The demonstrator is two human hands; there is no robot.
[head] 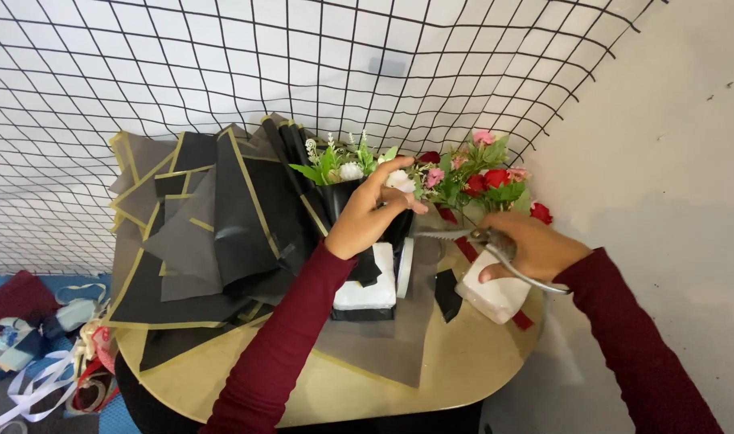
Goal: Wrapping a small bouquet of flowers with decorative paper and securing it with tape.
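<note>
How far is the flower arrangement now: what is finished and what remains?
Done: white flowers stand in the black wrap. In hand: the left hand holds that wrap, and the right hand holds scissors. Left: red flowers sit unwrapped; black sheets lie unused.

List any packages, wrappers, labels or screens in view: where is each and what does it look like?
No labels, signs or screens show.
Wrapping sheets: stacked at table left, black and grey, gold-edged.
Black wrap: table centre, around the flowers, held by the left hand.
White foam block: below that hand, in black paper.
White wrapped block: under the right hand, which holds shears.
</note>
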